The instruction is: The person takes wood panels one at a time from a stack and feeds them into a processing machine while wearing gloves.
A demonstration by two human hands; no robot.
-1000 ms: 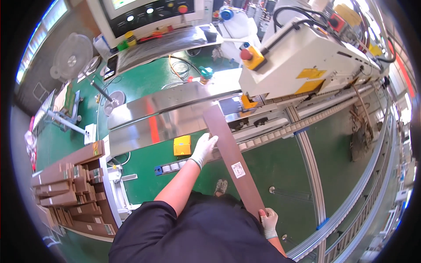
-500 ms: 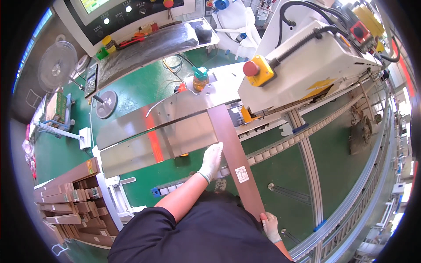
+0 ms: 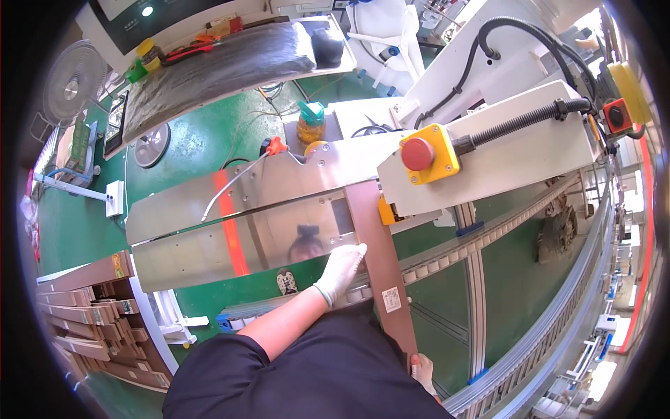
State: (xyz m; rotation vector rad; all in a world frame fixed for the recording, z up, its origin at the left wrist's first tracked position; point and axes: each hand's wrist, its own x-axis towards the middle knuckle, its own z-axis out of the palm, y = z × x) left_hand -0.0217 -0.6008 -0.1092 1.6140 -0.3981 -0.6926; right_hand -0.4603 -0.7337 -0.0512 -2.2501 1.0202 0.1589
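A long brown board (image 3: 380, 258) with a white label (image 3: 391, 299) runs from near my body to the right end of the shiny metal table (image 3: 181, 262). My left hand (image 3: 340, 271), in a white glove, closes on the board's left edge beside the table. At the board's near end my right hand (image 3: 421, 370), also gloved, grips it with the thumb on top; the other fingers are mostly hidden. The board's far end lies next to the machine head (image 3: 488, 153), which carries a red button on a yellow box (image 3: 427, 155).
A roller conveyor (image 3: 481, 244) and aluminium rails (image 3: 537, 335) stretch to the right. Stacked brown boards (image 3: 105, 318) fill a rack at lower left. Beyond the metal table are a teal-lidded jar (image 3: 310, 124), an air gun (image 3: 274, 146) and a tool bench (image 3: 223, 66).
The board and both my hands have shifted slightly right toward the machine head, uncovering a dark rectangle on the metal table. My view has moved closer, and a shoe now shows below the table.
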